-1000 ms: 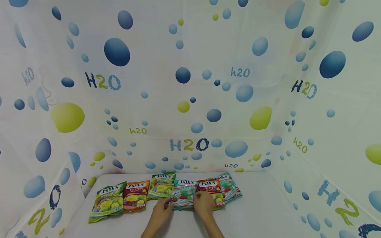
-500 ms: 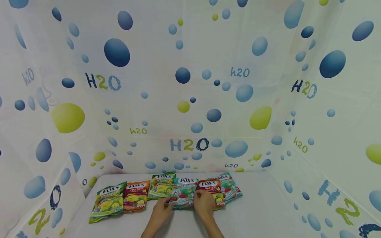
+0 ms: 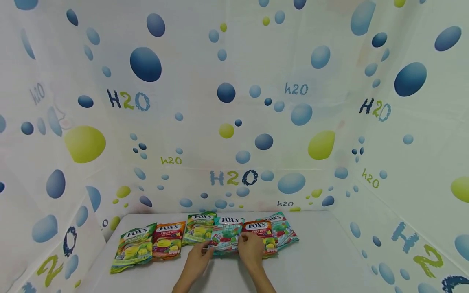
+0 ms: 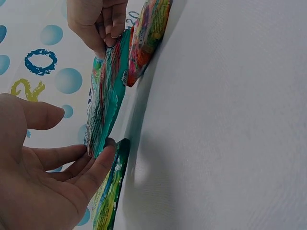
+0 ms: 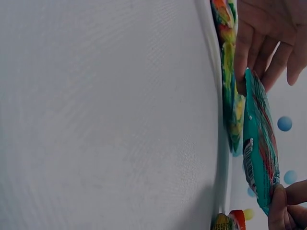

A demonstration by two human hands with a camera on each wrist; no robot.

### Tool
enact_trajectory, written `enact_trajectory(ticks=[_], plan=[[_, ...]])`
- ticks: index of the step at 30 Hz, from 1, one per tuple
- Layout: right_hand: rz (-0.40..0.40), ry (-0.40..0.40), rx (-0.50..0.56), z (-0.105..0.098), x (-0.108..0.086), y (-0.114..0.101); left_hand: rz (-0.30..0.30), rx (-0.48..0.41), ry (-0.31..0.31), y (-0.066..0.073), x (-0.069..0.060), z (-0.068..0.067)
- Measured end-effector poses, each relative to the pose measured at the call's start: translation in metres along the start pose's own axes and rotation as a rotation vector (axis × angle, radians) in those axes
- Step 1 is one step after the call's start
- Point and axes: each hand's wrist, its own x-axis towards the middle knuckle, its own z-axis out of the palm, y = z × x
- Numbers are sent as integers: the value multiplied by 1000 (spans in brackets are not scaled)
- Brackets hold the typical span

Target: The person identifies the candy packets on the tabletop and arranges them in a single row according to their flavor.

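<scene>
Right hand [image 3: 251,250] pinches one side of mint bag [image 3: 226,237]; left hand [image 3: 198,257], thumb apart, touches the other with straight fingers. Green bag [image 3: 199,230] just left, orange bag [image 3: 268,234] just right.

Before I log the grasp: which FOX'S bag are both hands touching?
The teal Mint Blossom bag, between the left hand and right hand. The other teal bag lies far right, partly behind an orange Fruits bag.
</scene>
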Motion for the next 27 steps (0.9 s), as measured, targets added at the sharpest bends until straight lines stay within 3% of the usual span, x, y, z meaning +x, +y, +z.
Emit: enact_trajectory(ticks=[9, 16, 27], plan=[[19, -3, 5, -1, -3, -7, -6, -12, -1, -5, -2, -5], [-38, 33, 25, 2, -5, -7, -16, -21, -5, -4, -5, -11], [-29, 40, 36, -2, -9, -19, -37, -22, 5, -4, -8, -18]])
